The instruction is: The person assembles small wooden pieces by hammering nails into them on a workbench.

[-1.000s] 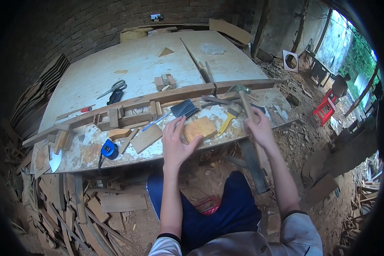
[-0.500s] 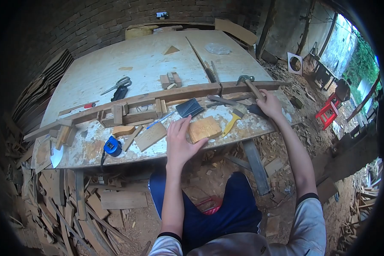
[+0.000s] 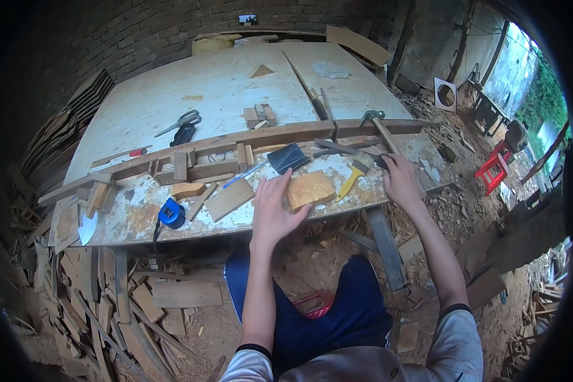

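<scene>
A yellowish wooden block [image 3: 311, 189] lies near the table's front edge. My left hand [image 3: 275, 207] rests along its left side, fingers spread and thumb at its front corner. My right hand [image 3: 402, 181] has its fingers closed around the black handle end of a long dark tool that looks like a file [image 3: 340, 148]. Just beyond those fingers lies a hammer [image 3: 382, 130], its handle pointing toward me. A paintbrush [image 3: 350, 181] with a yellow handle sits between the block and my right hand. Behind the block is a black sheet [image 3: 288, 158], perhaps sandpaper.
A long wooden beam [image 3: 267, 136] crosses the table [image 3: 223, 95]. Left of my hands are a blue tape measure [image 3: 171, 214], a flat board piece [image 3: 230, 199] and a triangular blade [image 3: 88, 228]. Scissors [image 3: 183, 121] lie beyond the beam. Wood scraps [image 3: 108, 312] cover the floor.
My right hand has come back toward me from the hammer handle to the dark tool's black handle. My left hand stays beside the block. The view has shifted slightly.
</scene>
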Motion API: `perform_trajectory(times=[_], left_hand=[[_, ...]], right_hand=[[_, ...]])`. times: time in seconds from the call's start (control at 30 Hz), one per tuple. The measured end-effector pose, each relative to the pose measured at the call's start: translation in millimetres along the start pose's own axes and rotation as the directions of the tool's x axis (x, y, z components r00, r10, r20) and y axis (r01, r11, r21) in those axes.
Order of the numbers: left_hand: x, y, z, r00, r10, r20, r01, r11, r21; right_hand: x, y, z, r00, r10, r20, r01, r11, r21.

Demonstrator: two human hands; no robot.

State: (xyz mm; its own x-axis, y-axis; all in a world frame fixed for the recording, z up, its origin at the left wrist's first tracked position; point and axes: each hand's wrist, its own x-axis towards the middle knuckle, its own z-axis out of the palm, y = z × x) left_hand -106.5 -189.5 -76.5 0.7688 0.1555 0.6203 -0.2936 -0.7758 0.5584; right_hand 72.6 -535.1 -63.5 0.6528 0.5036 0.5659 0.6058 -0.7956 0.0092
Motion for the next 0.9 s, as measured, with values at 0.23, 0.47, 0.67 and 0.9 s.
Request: perform_trajectory(times=[0.23,0.47,0.67,0.9], left_hand=[[-1.3,-2.3,2.5,1.000,-0.013,0.003,0.013,1.000,-0.003],[-0.9,-1.6,0.0,1.000,-0.007,0.024,0.007,1.000,0.008],[-0.7,-2.6,1.2,0.999,-0.019,0.036,0.018,1.000,0.019],[-1.6,-4.1,1.4,0.999,-0.019,0.039,0.019,1.000,0.005]], right_hand=[[-1.7,23.7,14.7,0.976,0.153,0.157,-0.128,0.979,-0.160],[-1.9,11.8,-3.9,0.979,0.140,0.146,-0.130,0.989,-0.076],[-3.1,15.6,-4.3,0.973,0.131,0.189,-0.118,0.990,-0.079],[-4.3,25.6,0.7,0.988,0.067,0.142,-0.051,0.993,-0.110]])
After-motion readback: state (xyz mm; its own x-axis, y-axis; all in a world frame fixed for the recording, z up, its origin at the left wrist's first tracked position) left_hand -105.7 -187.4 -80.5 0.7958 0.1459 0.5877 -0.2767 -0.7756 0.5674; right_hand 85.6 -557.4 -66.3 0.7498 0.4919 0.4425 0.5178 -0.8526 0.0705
